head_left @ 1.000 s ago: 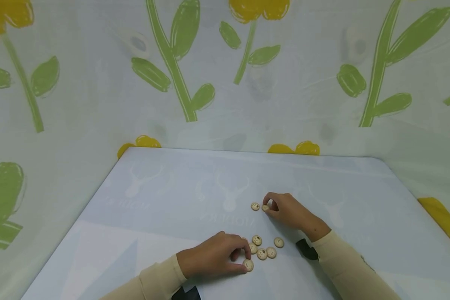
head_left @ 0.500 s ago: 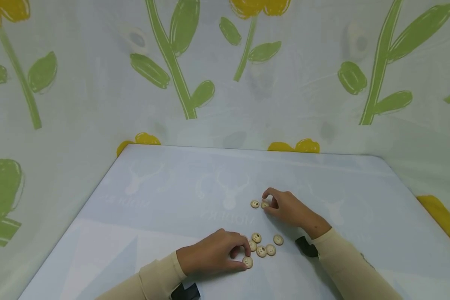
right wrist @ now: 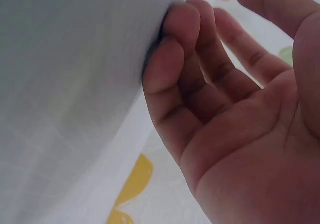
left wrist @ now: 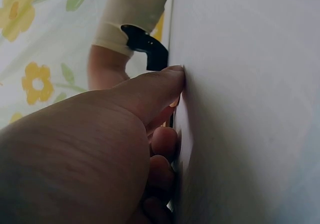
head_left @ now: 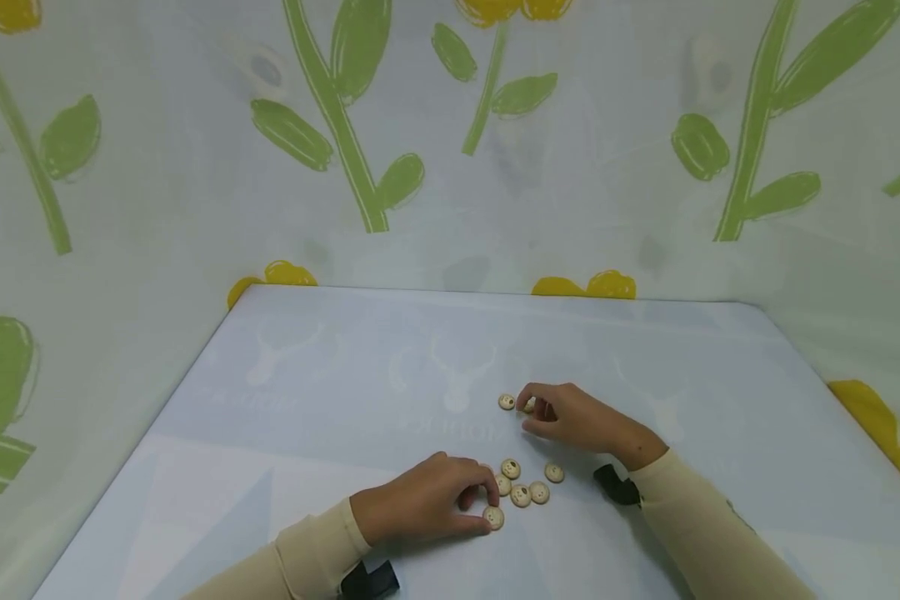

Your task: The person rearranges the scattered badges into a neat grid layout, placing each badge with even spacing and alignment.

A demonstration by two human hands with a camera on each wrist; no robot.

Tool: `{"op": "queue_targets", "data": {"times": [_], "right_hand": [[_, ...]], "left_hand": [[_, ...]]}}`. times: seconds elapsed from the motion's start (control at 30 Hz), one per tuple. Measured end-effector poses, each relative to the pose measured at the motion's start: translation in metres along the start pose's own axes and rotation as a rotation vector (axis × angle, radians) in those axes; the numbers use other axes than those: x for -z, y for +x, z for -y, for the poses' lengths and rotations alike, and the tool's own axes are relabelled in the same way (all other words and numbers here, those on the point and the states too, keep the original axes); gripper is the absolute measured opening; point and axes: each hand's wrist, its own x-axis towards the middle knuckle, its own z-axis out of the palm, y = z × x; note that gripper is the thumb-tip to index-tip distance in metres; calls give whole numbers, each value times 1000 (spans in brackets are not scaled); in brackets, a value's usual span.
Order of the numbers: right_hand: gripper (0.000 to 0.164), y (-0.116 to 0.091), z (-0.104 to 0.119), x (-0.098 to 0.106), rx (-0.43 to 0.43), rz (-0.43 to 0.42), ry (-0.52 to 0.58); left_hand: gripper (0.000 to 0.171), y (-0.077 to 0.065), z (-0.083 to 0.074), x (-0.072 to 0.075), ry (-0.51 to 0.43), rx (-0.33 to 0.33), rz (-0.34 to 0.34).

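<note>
In the head view, my left hand (head_left: 438,502) pinches a small round wooden disc (head_left: 493,517) between thumb and index finger, low on the table. The left wrist view shows that thumb (left wrist: 160,87) against the tabletop; the disc is mostly hidden there. Farther back, my right hand (head_left: 573,419) is over another disc (head_left: 529,406), partly covered by its fingers. Its thumb stands apart from the fingers (right wrist: 167,64), which rest on the table in the right wrist view. One more disc (head_left: 506,402) lies just left of the right hand.
Between the hands lie several loose discs with dark markings, among them one (head_left: 521,496) in the cluster and one (head_left: 554,473) set off to the right. The pale table (head_left: 360,358) ends at a flower-patterned cloth (head_left: 585,183) behind and at both sides.
My right thumb has come away from the disc, and the right fingers have shifted slightly left over it. The left hand keeps its pinch in place. The head view has tilted slightly.
</note>
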Motion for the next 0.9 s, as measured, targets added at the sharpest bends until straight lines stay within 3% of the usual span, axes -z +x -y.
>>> {"op": "queue_targets", "data": {"times": [0.37, 0.57, 0.9], "right_hand": [[14, -3, 7, -4, 122, 123, 65], [16, -7, 14, -7, 115, 209, 115], [21, -8, 18, -9, 132, 247, 116]], "left_hand": [[16, -2, 1, 1, 0, 2, 4], [16, -3, 0, 1, -1, -1, 2], [15, -1, 2, 1, 0, -24, -11]]}}
